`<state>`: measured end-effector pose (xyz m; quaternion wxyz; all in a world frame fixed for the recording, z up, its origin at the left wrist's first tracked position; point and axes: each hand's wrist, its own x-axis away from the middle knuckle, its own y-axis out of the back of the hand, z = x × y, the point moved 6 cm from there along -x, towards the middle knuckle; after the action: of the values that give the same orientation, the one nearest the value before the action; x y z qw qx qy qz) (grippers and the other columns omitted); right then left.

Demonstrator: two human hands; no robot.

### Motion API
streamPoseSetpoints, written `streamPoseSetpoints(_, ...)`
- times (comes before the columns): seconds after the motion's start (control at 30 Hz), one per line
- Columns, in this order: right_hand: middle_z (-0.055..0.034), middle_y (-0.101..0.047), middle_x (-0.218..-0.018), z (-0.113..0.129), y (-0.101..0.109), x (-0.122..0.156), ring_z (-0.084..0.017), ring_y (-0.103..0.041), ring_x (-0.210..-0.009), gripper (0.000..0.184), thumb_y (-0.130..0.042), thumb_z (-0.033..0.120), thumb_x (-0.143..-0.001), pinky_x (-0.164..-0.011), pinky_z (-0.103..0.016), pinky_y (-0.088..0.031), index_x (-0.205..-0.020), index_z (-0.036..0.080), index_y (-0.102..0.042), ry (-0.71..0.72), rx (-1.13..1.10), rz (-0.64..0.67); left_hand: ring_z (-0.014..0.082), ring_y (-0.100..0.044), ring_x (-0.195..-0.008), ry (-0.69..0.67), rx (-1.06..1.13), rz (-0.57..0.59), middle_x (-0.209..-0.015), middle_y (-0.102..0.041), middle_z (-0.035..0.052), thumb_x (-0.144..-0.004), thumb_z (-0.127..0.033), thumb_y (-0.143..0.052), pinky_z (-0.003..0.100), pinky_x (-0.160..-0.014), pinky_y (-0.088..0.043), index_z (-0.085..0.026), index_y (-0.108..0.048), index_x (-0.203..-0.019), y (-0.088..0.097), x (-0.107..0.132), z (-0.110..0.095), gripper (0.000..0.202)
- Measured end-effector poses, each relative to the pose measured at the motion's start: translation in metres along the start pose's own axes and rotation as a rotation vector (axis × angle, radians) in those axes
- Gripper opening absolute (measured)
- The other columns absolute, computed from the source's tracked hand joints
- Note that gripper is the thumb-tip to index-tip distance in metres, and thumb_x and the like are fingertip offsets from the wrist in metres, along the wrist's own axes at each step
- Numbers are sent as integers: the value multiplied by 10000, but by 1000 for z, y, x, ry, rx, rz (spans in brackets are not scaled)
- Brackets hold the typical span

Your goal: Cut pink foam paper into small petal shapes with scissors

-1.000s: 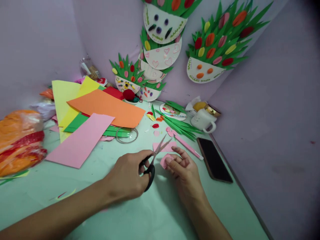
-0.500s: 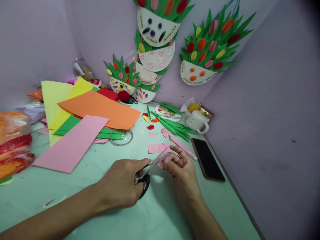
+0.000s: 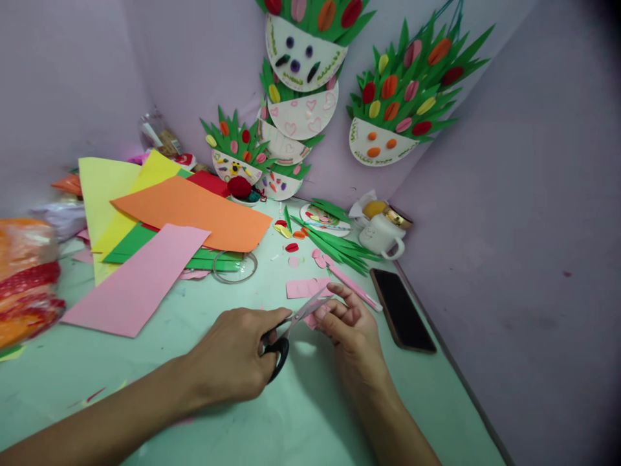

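Note:
My left hand (image 3: 242, 353) is closed on a pair of scissors (image 3: 280, 353) with black handles, fingers through the loops. The blades stand slightly apart and point up to the right, toward my other hand. My right hand (image 3: 353, 327) pinches a small piece of pink paper (image 3: 311, 320) between thumb and fingers, right at the blades. Part of that piece is hidden by the blades and fingertips. Just behind lies a pink paper strip (image 3: 298, 288) with curved marks. A pink pen-like stick (image 3: 356, 288) rests beyond my right hand, near small pink cut-outs (image 3: 319, 259).
Large coloured paper sheets (image 3: 194, 210) overlap at the left, with a tape roll (image 3: 235, 266) beside them. Toward the right wall are a phone (image 3: 403, 310) and a white mug (image 3: 381, 236). Green paper leaves (image 3: 339, 246) lie at the back; paper-plate flower crafts (image 3: 383, 145) hang above.
The scissor blades have closed a little around the pink piece. Both hands stay almost in place, and the whole view has shifted very slightly.

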<state>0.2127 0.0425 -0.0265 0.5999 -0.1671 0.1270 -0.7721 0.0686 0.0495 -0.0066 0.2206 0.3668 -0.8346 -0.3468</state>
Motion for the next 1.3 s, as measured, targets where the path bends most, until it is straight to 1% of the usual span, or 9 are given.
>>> streamPoseSetpoints(0.3,62,-628,-540,0,0,-1,-89,-573,-486,506,-790,186,-542,-519,-203,-432,-951,162,-492,-3,11,-8,123,-470,-579,6,0,5,-621,-514,-44,-708,-157,-436,222,-528,-290,-230,-538,-825,-2,-1,4,172)
streamPoseSetpoints(0.43,68,-622,-544,0,0,-2,-87,-570,-493,506,-789,189,-543,-524,-205,-435,-954,164,-493,-6,2,-12,122,-478,-578,-11,16,-22,-612,-519,-45,-710,-146,-434,222,-527,-291,-225,-540,-814,-3,-2,6,168)
streamPoseSetpoints(0.5,71,-620,-543,-1,0,-1,-85,-566,-494,506,-789,188,-543,-530,-207,-437,-954,165,-494,-7,-8,-9,121,-490,-586,-25,36,-29,-625,-537,-43,-716,-145,-431,221,-531,-297,-221,-548,-826,-2,-1,5,177)
streamPoseSetpoints(0.63,72,-616,-556,0,0,-1,-85,-558,-496,495,-780,182,-556,-531,-213,-436,-964,168,-501,-2,-3,-11,121,-518,-608,-25,81,-7,-653,-578,-35,-713,-148,-437,215,-545,-316,-209,-557,-819,0,1,2,172)
streamPoseSetpoints(0.83,64,-616,-596,-1,1,0,-98,-572,-533,460,-760,169,-586,-552,-226,-441,-973,179,-512,0,-12,-10,122,-534,-626,-23,109,-7,-658,-592,-32,-717,-148,-435,214,-560,-337,-199,-546,-774,4,2,-2,135)
streamPoseSetpoints(0.97,65,-615,-586,-2,0,0,-100,-566,-521,465,-766,163,-571,-549,-227,-442,-964,182,-518,-3,-27,-25,123,-537,-634,-30,132,-7,-655,-594,-31,-715,-143,-434,211,-561,-340,-195,-542,-756,4,2,-2,127)
streamPoseSetpoints(1.17,57,-629,-614,-2,2,0,-89,-577,-558,462,-760,160,-589,-595,-220,-446,-983,176,-519,2,-51,-31,120,-536,-634,-20,113,-4,-655,-589,-34,-718,-139,-421,210,-562,-335,-195,-549,-769,5,2,-3,148)
streamPoseSetpoints(1.3,59,-623,-604,-2,3,0,-86,-558,-542,457,-753,162,-596,-578,-220,-436,-987,176,-517,12,-44,-28,125,-534,-627,-25,83,0,-653,-581,-36,-710,-137,-421,215,-562,-335,-200,-560,-810,6,2,-2,182)
